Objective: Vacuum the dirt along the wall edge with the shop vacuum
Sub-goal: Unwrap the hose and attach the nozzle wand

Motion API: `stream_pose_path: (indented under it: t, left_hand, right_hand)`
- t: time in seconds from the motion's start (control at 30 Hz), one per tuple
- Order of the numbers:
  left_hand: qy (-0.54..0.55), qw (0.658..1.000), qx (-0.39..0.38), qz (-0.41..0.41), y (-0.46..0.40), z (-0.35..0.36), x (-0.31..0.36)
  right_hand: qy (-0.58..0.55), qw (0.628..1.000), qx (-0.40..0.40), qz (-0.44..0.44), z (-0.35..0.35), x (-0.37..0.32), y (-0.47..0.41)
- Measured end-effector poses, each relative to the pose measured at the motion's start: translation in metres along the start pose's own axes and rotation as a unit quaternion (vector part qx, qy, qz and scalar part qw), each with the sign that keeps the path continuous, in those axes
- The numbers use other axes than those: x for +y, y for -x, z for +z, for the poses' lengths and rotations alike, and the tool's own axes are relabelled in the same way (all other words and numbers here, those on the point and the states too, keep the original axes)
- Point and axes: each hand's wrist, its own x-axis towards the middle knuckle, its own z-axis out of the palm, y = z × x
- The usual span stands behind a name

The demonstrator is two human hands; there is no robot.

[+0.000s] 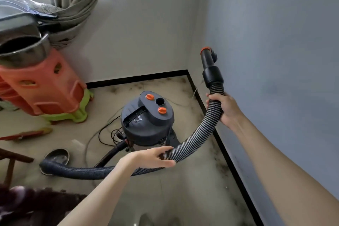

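The right hand [224, 109] grips the hose [198, 139] just below its nozzle [209, 58], which points up, off the dirt [219, 152]. The left hand [156, 158] curls round the hose lower down, taking up slack beside the vacuum [146, 115].

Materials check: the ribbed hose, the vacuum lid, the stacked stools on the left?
Ribbed black-and-grey vacuum hose: looks like flexible plastic, since its ridged coils bend in a curve.
Dark grey domed vacuum lid: likely moulded plastic, matte, with orange knobs.
Stacked orange and green stools: glossy moulded plastic, judging by the cut-out slots and soft shine.
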Motion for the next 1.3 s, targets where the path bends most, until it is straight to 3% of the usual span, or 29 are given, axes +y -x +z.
stream_pose_path:
  t: [0.17, 0.47, 0.6, 0.7, 0.8, 0.87, 0.97, 1.13, 1.3]
  left_hand:
    - [-0.058, 0.997, 0.040, 0.024, -0.018, 0.031, 0.014]
    - [-0.035, 0.998, 0.039, 0.041, -0.062, 0.123, 0.069]
    - [0.023, 0.998, 0.061, 0.026, -0.081, 0.151, 0.087]
    - [0.133, 0.987, 0.091, -0.008, -0.086, 0.151, 0.100]
    - [0.257, 0.951, 0.171, -0.015, -0.088, 0.129, 0.125]
    - [0.367, 0.900, 0.233, -0.005, -0.092, 0.106, 0.152]
    - [0.524, 0.822, 0.222, 0.026, -0.096, 0.072, 0.201]
    - [0.610, 0.780, 0.123, 0.067, -0.106, 0.059, 0.254]
    - [0.641, 0.747, 0.155, 0.080, -0.119, 0.083, 0.280]
  right_hand:
    - [0.042, 0.999, 0.017, -0.018, -0.018, 0.014, 0.010]
    - [0.224, 0.975, -0.008, 0.012, -0.104, 0.007, 0.039]
    - [0.270, 0.963, -0.019, 0.012, -0.139, 0.001, 0.047]
    - [0.315, 0.949, -0.018, 0.002, -0.162, 0.004, 0.053]
    - [0.338, 0.941, -0.017, -0.011, -0.182, 0.005, 0.060]
    - [0.346, 0.938, -0.021, -0.016, -0.192, 0.003, 0.064]
    - [0.374, 0.927, -0.030, -0.027, -0.208, -0.001, 0.072]
    - [0.445, 0.893, -0.051, -0.043, -0.244, -0.009, 0.081]
    - [0.507, 0.861, -0.018, -0.040, -0.275, -0.019, 0.078]
